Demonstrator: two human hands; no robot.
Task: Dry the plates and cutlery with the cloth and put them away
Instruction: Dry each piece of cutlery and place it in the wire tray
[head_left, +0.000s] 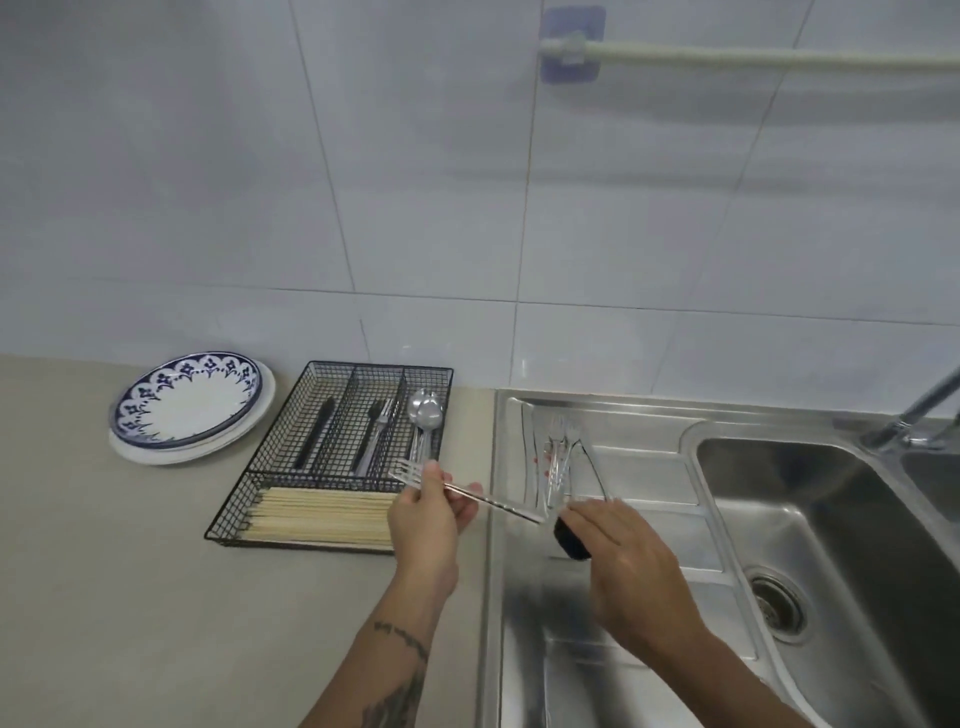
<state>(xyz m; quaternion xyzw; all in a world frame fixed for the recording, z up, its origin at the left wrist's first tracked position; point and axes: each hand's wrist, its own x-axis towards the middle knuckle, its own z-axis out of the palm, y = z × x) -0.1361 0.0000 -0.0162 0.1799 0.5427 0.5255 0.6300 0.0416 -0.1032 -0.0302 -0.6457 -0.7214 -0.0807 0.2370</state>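
A person's left hand (423, 512) pinches a slim, polished steel fork (470, 493) near its neck, thumb and fingers curled round the shaft, holding it almost level above the seam where the matte beige counter (130, 597) meets the brushed stainless-steel sink unit (649, 525). The tines point left over a black wire-mesh cutlery tray (332, 457); the handle's end points toward the right hand (631, 566). That hand, fingers bent downward, grips a dark, rounded object (570, 538) just beside the handle tip; motion blur hides whether this is the cloth and how tightly it is held.

On the ribbed draining board, several more forks (558, 467) lie together, shiny and blurred. The tray's long compartments hold a dark knife (316, 436), forks with dark handles (375, 435) and rounded steel spoons (425, 415); its crosswise front section is packed with pale wooden chopsticks (322, 517). Left of the tray a round plate with a scalloped blue-and-white border (189, 400) sits stacked on a plain white plate (182, 452). A deep basin with a round drain (779, 605) lies to the right, under a chrome tap (914, 415). Glossy white tiles (363, 182) carry a pale rail (753, 56).
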